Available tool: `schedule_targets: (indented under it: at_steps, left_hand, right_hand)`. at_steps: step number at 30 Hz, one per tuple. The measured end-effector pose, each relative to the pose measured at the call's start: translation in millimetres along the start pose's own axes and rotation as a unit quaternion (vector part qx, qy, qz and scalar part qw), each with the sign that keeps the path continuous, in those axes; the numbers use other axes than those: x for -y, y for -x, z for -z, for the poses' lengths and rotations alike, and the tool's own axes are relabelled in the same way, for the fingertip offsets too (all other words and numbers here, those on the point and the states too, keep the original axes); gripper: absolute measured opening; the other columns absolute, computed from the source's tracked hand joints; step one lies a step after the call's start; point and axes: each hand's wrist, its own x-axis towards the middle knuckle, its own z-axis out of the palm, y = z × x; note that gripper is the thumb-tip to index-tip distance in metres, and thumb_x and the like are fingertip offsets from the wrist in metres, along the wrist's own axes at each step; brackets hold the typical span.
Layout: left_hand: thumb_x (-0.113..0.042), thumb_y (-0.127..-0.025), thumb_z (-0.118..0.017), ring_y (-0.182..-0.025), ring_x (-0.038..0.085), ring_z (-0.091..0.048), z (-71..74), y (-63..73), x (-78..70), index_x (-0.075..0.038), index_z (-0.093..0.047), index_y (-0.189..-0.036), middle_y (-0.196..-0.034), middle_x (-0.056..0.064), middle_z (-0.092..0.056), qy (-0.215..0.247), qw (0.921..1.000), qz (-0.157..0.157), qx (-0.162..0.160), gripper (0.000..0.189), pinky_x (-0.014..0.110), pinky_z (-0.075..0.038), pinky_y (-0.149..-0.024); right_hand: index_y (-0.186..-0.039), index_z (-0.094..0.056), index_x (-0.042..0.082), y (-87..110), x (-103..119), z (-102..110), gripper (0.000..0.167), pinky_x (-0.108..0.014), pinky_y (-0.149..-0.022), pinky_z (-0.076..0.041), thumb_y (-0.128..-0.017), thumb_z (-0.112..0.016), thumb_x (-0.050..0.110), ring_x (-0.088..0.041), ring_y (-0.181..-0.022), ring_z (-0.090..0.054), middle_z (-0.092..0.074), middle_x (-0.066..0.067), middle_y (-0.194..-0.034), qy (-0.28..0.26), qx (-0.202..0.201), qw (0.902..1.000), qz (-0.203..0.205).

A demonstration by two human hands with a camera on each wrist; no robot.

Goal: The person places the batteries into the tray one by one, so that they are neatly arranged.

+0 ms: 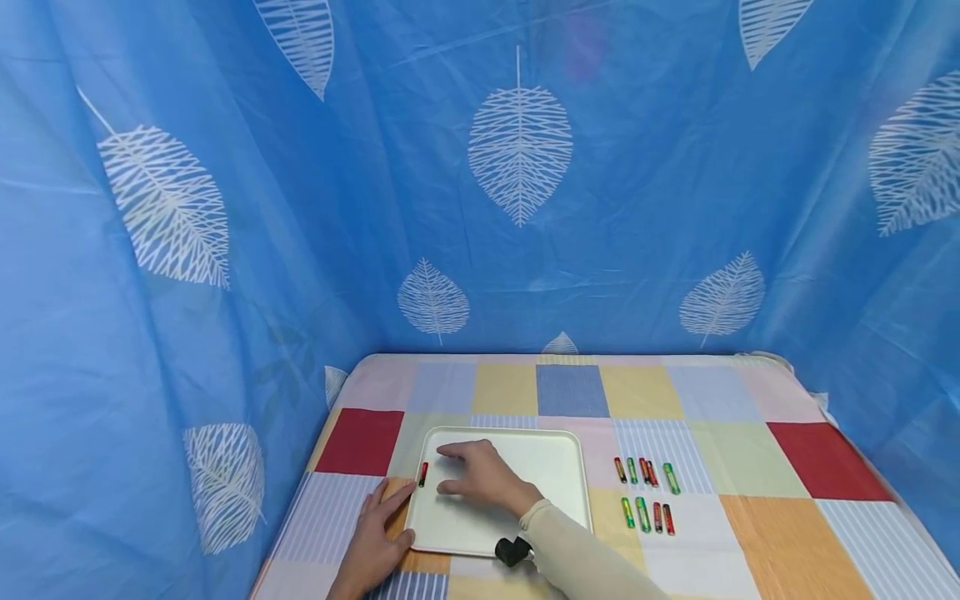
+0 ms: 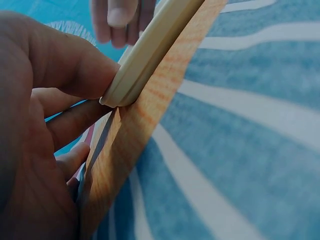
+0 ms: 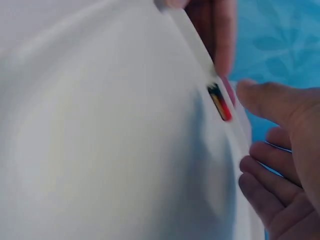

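A white rectangular tray [image 1: 517, 525] lies on the patterned cloth. One small red-and-black battery [image 1: 423, 474] rests on it along its left side; the right wrist view shows this battery [image 3: 219, 102] close against the rim. My left hand [image 1: 373, 533] touches the tray's near left side, thumb by the corner and fingers stretched along the outer edge. In the left wrist view its thumb [image 2: 85, 67] rests on the tray rim [image 2: 145, 55]. Over the tray is my right hand [image 1: 483, 477], thumb and fingers apart, pointing left with nothing between them.
Right of the tray, several red and green batteries [image 1: 643, 514] lie in two rows on the patchwork cloth [image 1: 772, 533]. A black wrist device [image 1: 513, 551] sits at the right sleeve. Blue leaf-print curtains [image 1: 600, 208] stand behind and at both sides.
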Motion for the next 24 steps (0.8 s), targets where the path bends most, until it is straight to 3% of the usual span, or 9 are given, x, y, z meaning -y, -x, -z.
schedule_targets:
  at_steps: [11,18,24]
  left_hand:
    - [-0.002,-0.080,-0.079,-0.157,0.066,-0.025,0.5,1.0,-2.1,-0.017,-0.068,-0.151,-0.169,0.038,-0.036,0.006,0.9999,0.010,0.003,0.073,0.086,-0.020,-0.123]
    - [-0.003,-0.080,-0.079,-0.154,0.071,-0.025,1.7,2.5,-3.8,-0.018,-0.069,-0.150,-0.169,0.037,-0.035,0.007,0.9999,0.011,-0.001,0.072,0.089,-0.027,-0.117]
    - [-0.003,-0.080,-0.078,-0.155,0.070,-0.024,1.7,2.5,-4.4,-0.018,-0.068,-0.150,-0.170,0.037,-0.035,0.006,0.9999,0.015,0.002,0.073,0.089,-0.026,-0.118]
  right_hand:
    - [-0.145,-0.071,0.007,23.1,-18.9,46.0,0.067,-0.040,-0.110,-0.060,-0.089,-0.091,0.038,-0.031,-0.130,-0.073,-0.073,-0.007,-0.145,-0.089,0.038,0.9938,-0.056]
    - [-0.147,-0.070,0.007,38.2,-31.3,68.7,0.068,-0.046,-0.112,-0.059,-0.090,-0.090,0.039,-0.033,-0.132,-0.072,-0.072,-0.008,-0.147,-0.116,0.026,0.9904,-0.071]
    - [-0.145,-0.070,0.005,51.3,-41.9,84.6,0.066,-0.049,-0.111,-0.060,-0.091,-0.089,0.037,-0.037,-0.131,-0.072,-0.073,-0.011,-0.145,-0.119,0.013,0.9905,-0.068]
